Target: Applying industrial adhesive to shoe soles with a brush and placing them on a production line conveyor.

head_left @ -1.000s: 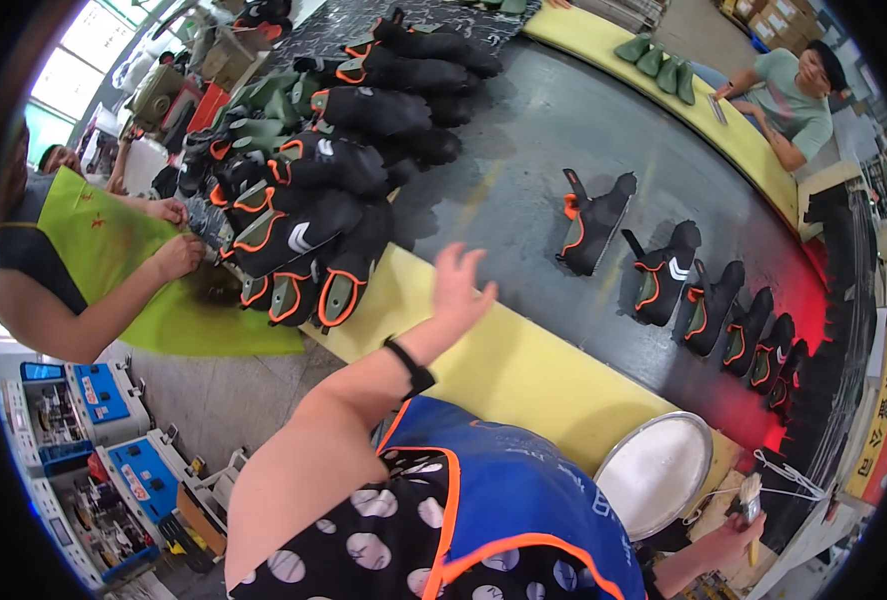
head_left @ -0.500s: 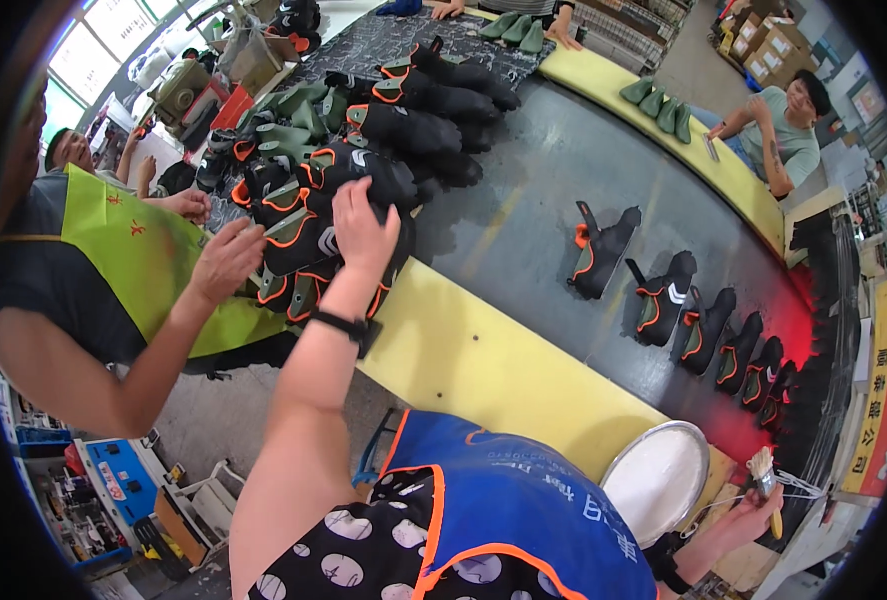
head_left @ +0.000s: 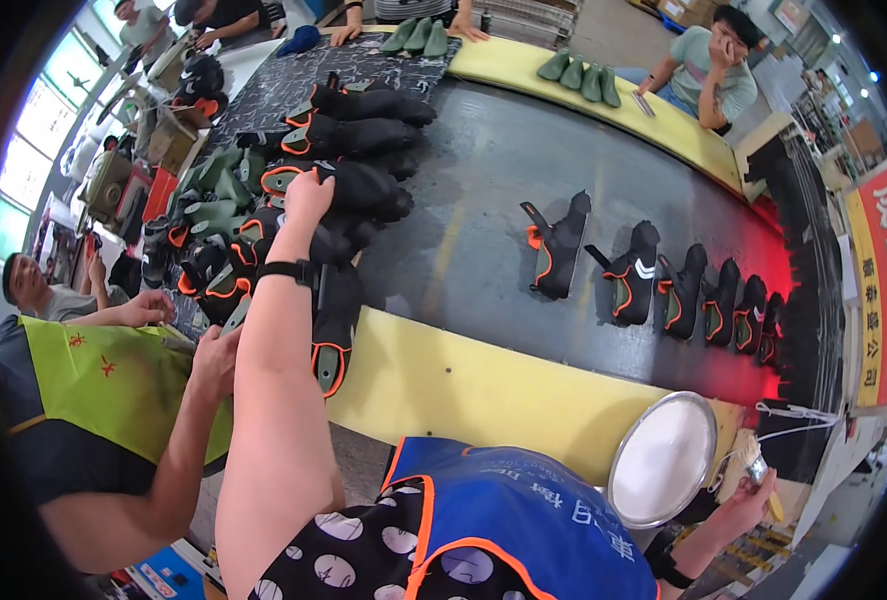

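My left hand (head_left: 309, 195) reaches across to the far left, its fingers closed on a black shoe upper (head_left: 361, 187) with orange trim, which lies in a pile of similar uppers on green lasts. An upper (head_left: 331, 365) with its opening facing me hangs over the near edge beside my forearm. Low on the right, my right hand (head_left: 743, 508) grips a brush (head_left: 756, 466) with pale bristles and a yellow handle. Next to it stands a round metal basin (head_left: 614, 492) of white paste (head_left: 668, 458).
A grey belt (head_left: 483, 290) carries a row of uppers (head_left: 635, 275) towards a red-lit black curtain (head_left: 778, 190). Yellow boards (head_left: 423, 365) edge it. A co-worker in a yellow-green apron (head_left: 113, 385) works close on my left. Green lasts (head_left: 583, 78) stand across the belt.
My left hand has moved farther over the pile and its fingers have closed on an upper. The view has shifted. The brush remains in my right hand.
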